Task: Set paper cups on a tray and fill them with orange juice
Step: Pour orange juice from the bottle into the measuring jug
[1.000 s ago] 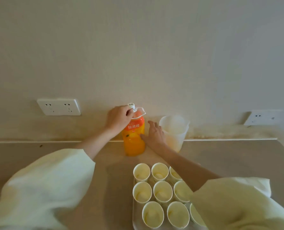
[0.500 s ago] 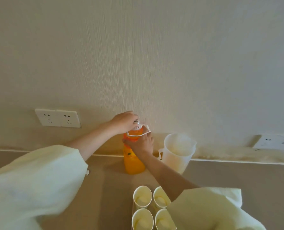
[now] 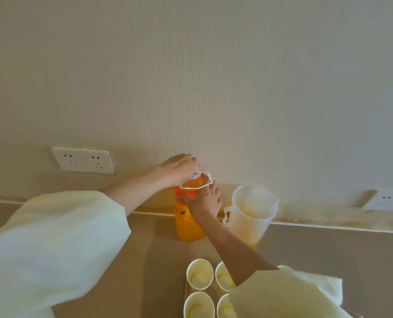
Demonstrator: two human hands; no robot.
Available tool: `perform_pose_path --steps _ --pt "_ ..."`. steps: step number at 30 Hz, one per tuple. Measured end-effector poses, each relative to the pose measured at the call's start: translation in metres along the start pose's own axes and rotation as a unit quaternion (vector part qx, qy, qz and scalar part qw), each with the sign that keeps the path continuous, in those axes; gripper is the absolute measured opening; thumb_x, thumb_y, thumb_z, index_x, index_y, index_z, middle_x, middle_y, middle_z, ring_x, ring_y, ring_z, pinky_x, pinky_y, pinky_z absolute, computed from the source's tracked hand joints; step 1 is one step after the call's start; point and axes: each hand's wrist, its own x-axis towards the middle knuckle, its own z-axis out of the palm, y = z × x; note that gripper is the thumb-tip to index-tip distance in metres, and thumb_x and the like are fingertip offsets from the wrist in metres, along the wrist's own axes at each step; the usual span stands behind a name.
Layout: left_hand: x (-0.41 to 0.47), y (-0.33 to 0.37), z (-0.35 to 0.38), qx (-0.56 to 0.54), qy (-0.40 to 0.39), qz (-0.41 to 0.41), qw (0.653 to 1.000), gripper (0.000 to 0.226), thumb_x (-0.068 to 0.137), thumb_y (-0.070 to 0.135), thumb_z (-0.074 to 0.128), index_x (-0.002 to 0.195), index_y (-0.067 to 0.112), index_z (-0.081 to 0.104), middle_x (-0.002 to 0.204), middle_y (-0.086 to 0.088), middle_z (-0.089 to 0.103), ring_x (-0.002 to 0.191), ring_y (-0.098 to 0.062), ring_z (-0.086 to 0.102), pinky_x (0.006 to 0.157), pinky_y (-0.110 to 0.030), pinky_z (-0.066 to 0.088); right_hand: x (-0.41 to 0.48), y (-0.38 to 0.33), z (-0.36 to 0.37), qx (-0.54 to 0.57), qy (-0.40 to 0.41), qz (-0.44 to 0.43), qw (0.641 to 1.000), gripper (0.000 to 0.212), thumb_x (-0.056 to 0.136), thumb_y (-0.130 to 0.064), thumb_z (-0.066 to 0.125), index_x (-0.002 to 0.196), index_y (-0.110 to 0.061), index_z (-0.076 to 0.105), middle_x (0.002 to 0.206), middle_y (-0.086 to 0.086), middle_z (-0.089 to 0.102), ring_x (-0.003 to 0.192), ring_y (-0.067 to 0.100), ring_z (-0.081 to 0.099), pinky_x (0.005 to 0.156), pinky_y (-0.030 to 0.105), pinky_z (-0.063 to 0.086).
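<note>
Head cam: I see both hands on the juice bottle (image 3: pixel 188 228), which stands upright on the counter (image 3: pixel 145 260) against the wall.
Left hand (image 3: pixel 179 169): curled over the bottle top; the cap itself is hidden under the fingers.
Right hand (image 3: pixel 204 200): wrapped round the bottle's shoulder, just under the white carry ring (image 3: pixel 208 180).
Step, my read: opening or closing the bottle, I can't tell which.
Paper cups (image 3: pixel 199 274): four in view, upright, packed close on the tray (image 3: pixel 186 289); the right sleeve covers the rest.
Cup contents: insides look pale, with no orange level I can make out. Calling them unfilled, low confidence.
Pitcher (image 3: pixel 253 210): translucent, just right of the bottle, handle toward it; faint orange at its base, otherwise looks near empty.
Bottle level: still mostly full of orange.
Done: cups set on the tray.
Left: get juice out of the bottle, maybe via the pitcher, and fill every cup.
</note>
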Motion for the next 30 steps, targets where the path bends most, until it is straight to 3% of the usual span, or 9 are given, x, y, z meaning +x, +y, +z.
perform_pose_path --steps 3,9,13,16,18,20,25,27,30 --pt "0.000 0.015 -0.007 0.046 0.007 0.001 0.999 0.017 0.096 0.019 0.048 0.087 0.010 0.058 0.095 -0.014 0.063 0.076 -0.027 0.050 0.066 -0.032 0.033 0.000 -0.001 0.000 0.003 0.005 0.007 1.000 0.094 0.070 -0.053 0.078 0.145 -0.033 0.025 0.133 -0.002 0.043 0.123 0.024 0.039 0.101 0.041 0.033" --pt "-0.006 0.044 -0.021 0.188 -0.021 -0.071 0.979 0.037 0.102 0.033 0.035 0.112 0.015 0.066 0.108 -0.005 0.066 0.101 -0.024 0.061 0.074 -0.030 0.041 -0.002 0.000 0.000 0.006 -0.001 0.009 1.000 0.094 0.070 -0.056 0.077 0.144 -0.034 0.024 0.133 -0.003 0.041 0.123 0.024 0.039 0.106 0.044 0.032" --pt "-0.007 0.037 -0.034 0.070 -0.075 -0.091 0.991 0.042 0.098 0.044 0.041 0.108 0.010 0.063 0.108 -0.008 0.065 0.101 -0.027 0.061 0.075 -0.031 0.042 -0.001 -0.003 -0.004 -0.005 -0.023 0.016 1.000 0.095 0.071 -0.051 0.078 0.146 -0.032 0.023 0.135 -0.001 0.041 0.126 0.025 0.038 0.107 0.046 0.032" --pt "-0.010 0.027 -0.036 -0.014 -0.109 -0.022 0.994 0.019 0.091 0.024 0.057 0.105 0.013 0.063 0.107 -0.009 0.060 0.097 -0.026 0.058 0.076 -0.034 0.047 -0.003 -0.004 -0.003 -0.007 -0.030 0.021 0.999 0.098 0.070 -0.051 0.078 0.146 -0.034 0.020 0.134 -0.001 0.040 0.125 0.025 0.038 0.106 0.046 0.033" --pt "-0.007 0.021 -0.033 -0.036 -0.099 0.013 0.994 0.010 0.087 0.011 0.058 0.094 0.017 0.061 0.100 -0.005 0.055 0.095 -0.026 0.056 0.075 -0.035 0.047 -0.002 -0.004 -0.002 -0.007 -0.030 0.021 0.999 0.097 0.071 -0.050 0.077 0.146 -0.034 0.019 0.134 -0.001 0.039 0.124 0.025 0.038 0.104 0.044 0.033" --pt "-0.005 0.018 -0.033 -0.034 -0.093 0.011 0.995 0.010 0.085 0.008 0.059 0.077 0.014 0.056 0.083 -0.004 0.052 0.077 -0.023 0.053 0.063 -0.035 0.043 0.000 -0.006 -0.003 -0.009 -0.033 0.026 0.999 0.096 0.072 -0.048 0.077 0.145 -0.034 0.018 0.134 -0.001 0.038 0.125 0.025 0.037 0.101 0.043 0.034" --pt "-0.006 0.026 -0.030 -0.022 -0.050 -0.022 0.998 0.041 0.091 0.016 0.061 0.057 0.009 0.039 0.058 -0.002 0.037 0.050 -0.016 0.035 0.047 -0.028 0.028 0.000 -0.005 -0.001 -0.018 -0.031 0.029 0.999 0.096 0.072 -0.050 0.077 0.146 -0.034 0.017 0.137 -0.001 0.036 0.127 0.025 0.036 0.102 0.045 0.034" --pt "-0.007 0.034 -0.024 -0.011 -0.010 -0.060 0.998 0.034 0.090 0.012 0.058 0.059 0.006 0.045 0.060 -0.004 0.042 0.054 -0.020 0.045 0.046 -0.027 0.031 0.000 -0.005 0.000 -0.015 -0.028 0.026 0.999 0.096 0.072 -0.052 0.076 0.146 -0.034 0.018 0.137 -0.002 0.036 0.126 0.024 0.037 0.102 0.045 0.034" --pt "-0.008 0.052 -0.020 -0.014 0.059 -0.118 0.991 0.014 0.090 0.010 0.054 0.081 0.003 0.061 0.082 -0.010 0.059 0.082 -0.029 0.061 0.060 -0.031 0.041 -0.001 -0.004 -0.001 -0.028 -0.030 0.021 0.999 0.097 0.073 -0.056 0.074 0.147 -0.030 0.017 0.136 -0.001 0.038 0.126 0.024 0.037 0.104 0.046 0.033"
